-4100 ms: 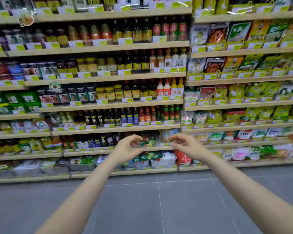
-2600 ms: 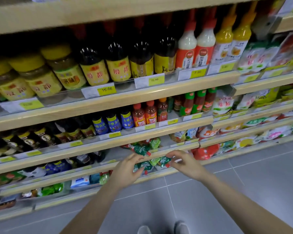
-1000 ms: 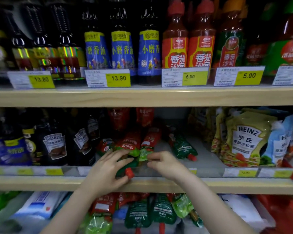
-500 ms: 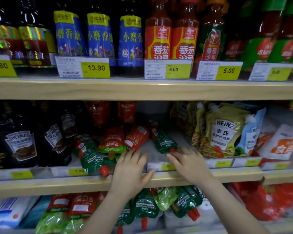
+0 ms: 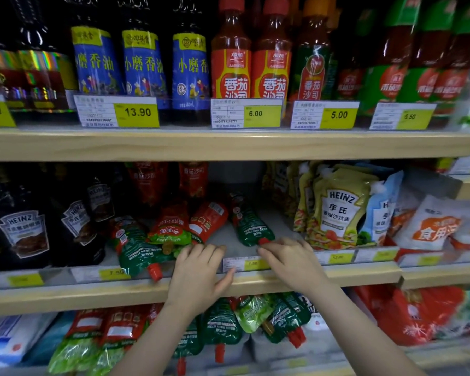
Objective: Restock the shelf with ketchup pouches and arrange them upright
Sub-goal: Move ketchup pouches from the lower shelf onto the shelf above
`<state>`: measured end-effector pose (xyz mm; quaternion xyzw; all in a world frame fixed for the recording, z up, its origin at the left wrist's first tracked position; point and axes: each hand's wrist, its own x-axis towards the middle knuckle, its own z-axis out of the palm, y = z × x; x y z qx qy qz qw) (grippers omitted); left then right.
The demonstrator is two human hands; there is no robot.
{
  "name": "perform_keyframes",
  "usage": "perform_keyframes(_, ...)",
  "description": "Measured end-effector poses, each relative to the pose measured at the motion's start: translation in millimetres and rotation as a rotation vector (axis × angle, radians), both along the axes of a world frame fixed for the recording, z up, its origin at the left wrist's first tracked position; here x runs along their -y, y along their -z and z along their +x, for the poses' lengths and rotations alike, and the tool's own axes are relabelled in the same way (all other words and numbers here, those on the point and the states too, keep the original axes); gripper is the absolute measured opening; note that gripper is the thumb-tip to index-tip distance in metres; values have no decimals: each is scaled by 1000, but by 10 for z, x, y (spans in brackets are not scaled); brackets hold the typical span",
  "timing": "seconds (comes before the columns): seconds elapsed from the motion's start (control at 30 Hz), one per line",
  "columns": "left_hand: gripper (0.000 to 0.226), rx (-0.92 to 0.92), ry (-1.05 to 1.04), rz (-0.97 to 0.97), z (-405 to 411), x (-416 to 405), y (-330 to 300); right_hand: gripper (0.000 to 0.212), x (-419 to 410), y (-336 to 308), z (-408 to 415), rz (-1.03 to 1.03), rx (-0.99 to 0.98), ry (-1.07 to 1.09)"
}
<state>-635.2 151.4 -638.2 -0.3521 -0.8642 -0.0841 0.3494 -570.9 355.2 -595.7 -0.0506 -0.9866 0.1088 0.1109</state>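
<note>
Fingers of left hand point(image 5: 198, 278) spread, empty, at shelf edge point(image 5: 65, 297); right hand point(image 5: 291, 263) fingertips loosely on green ketchup pouch point(image 5: 248, 226) cap.

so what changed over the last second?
The left hand let go of the green pouch, now lying flat with its cap past the shelf edge. The right hand shifted right to another green pouch's cap. The red pouches stayed lying down.

Dim back, bright front – curved at the edges.
Blurry on the right; shiny glare on bottles point(image 5: 38, 63).
</note>
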Motion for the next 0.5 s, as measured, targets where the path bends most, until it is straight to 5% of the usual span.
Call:
perform_keyframes(0.17,38,28,-24,-23,41,1,-31,48,144,-75,-175,19,140,55)
perform_keyframes(0.5,31,11,-39,-22,38,0,-14,29,20,-65,-19,-213,-74,-114)
